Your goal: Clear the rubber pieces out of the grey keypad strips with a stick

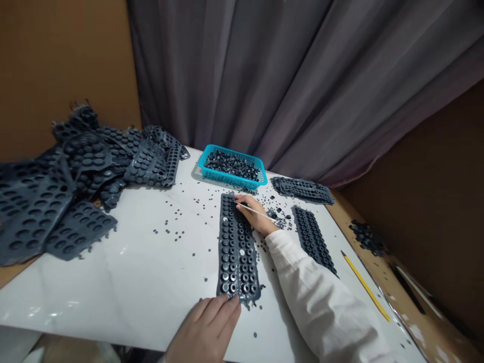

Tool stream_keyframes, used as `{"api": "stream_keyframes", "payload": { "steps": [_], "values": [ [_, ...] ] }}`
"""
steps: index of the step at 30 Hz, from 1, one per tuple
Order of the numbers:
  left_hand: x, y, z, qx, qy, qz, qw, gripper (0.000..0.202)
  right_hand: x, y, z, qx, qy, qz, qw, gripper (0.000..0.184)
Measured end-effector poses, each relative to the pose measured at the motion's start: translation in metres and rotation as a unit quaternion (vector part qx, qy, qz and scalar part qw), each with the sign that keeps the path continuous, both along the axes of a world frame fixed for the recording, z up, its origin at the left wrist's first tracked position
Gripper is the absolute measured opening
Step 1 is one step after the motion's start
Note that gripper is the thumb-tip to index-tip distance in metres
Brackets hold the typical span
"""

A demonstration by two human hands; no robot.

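Note:
A long dark rubber sheet (238, 252) with rows of round raised rings lies lengthwise before me on the white table. My left hand (206, 325) rests at its near end, fingers stretched out and fingertips on the edge. Over the sheet's far right part, my right hand (254, 213) pinches a thin white stick (257, 211). The stick's tip is by the far rings; what it touches is too small to tell. Small dark discs (174, 232) are scattered on the table on both sides of the sheet.
A turquoise basket (232, 177) of small dark parts stands at the back. Crumpled dark sheets (91, 166) are heaped at left. Right of me lie a second ringed sheet (314, 239), stacked strips (302, 189), a yellow pencil (366, 286) and a dark pile of pieces (366, 238).

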State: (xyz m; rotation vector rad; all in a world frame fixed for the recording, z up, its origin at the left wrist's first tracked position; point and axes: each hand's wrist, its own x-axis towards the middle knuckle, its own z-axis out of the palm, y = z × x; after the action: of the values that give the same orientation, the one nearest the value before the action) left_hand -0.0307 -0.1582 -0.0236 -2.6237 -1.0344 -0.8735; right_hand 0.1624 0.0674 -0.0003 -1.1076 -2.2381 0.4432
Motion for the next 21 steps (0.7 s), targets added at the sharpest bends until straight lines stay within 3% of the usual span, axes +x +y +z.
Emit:
{"api": "stream_keyframes", "payload": {
  "steps": [9,21],
  "values": [
    [0.004,-0.0015,-0.0044,-0.001,-0.035,0.012,0.999,0.038,-0.0042,0.0033,-0.0066,-0.02,0.019,0.029,0.999,0.012],
    [0.0048,0.0002,-0.0064,0.02,-0.041,0.017,0.999,0.029,-0.0014,0.0035,-0.0021,-0.047,0.031,0.03,0.998,0.012]
  ]
}}
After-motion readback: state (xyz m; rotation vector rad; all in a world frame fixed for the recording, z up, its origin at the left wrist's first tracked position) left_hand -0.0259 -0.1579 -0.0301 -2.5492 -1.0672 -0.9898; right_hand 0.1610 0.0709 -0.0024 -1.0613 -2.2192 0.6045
